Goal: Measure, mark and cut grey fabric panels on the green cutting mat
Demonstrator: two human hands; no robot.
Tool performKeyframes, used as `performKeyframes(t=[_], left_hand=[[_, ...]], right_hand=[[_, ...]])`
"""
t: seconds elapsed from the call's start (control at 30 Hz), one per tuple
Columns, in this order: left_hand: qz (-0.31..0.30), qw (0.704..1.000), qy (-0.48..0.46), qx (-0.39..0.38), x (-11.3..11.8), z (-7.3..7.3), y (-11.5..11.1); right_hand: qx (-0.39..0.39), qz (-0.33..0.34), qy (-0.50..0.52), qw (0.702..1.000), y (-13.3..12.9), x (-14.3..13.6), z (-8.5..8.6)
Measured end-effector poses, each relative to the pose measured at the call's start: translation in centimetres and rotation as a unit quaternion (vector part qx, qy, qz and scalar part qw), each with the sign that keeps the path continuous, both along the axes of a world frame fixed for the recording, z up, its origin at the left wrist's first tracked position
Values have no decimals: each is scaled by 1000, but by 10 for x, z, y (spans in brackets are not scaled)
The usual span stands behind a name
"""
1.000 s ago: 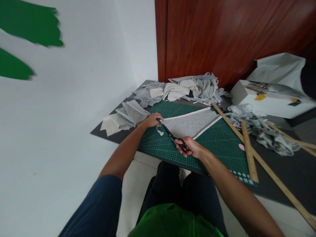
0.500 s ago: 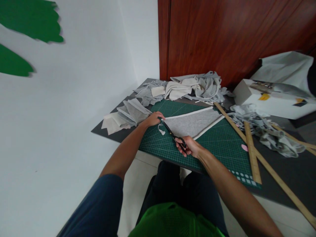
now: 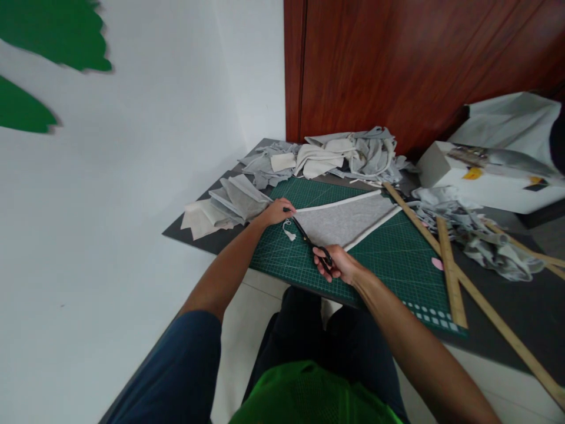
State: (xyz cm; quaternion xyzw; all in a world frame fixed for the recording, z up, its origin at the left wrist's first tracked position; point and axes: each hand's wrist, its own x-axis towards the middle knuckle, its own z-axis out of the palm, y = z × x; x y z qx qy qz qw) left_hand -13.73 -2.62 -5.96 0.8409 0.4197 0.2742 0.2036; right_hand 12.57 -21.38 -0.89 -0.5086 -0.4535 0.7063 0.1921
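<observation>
Black scissors (image 3: pixel 308 239) are gripped in my right hand (image 3: pixel 333 262), their blades pointing up and left to the left corner of a grey cloth (image 3: pixel 344 219) with white edge strips. At that corner my left hand (image 3: pixel 279 211) has its fingers pressed together, with a small dark thing at the fingertips that I cannot make out. The cloth lies on a green cutting mat (image 3: pixel 397 259). Just below my left hand, a small white scrap (image 3: pixel 289 231) rests on the mat.
Folded grey and cream cloth (image 3: pixel 241 199) lies left of the mat. Cloth heaps (image 3: pixel 344 154) line the back, and more scraps (image 3: pixel 498 247) sit at the right. Wooden rulers (image 3: pixel 451 271) cross the mat's right side. A white box (image 3: pixel 489 176) stands at the back right.
A small dark thing now shows at my left fingertips. My left hand has shifted very slightly, and the scissors remain nearly where they were.
</observation>
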Motion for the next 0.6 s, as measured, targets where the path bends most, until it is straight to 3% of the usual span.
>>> performKeyframes(t=[0.6], left_hand=[[6, 1000, -4, 8, 3, 1, -1]], right_hand=[[9, -11, -24, 1000, 9, -3, 1]])
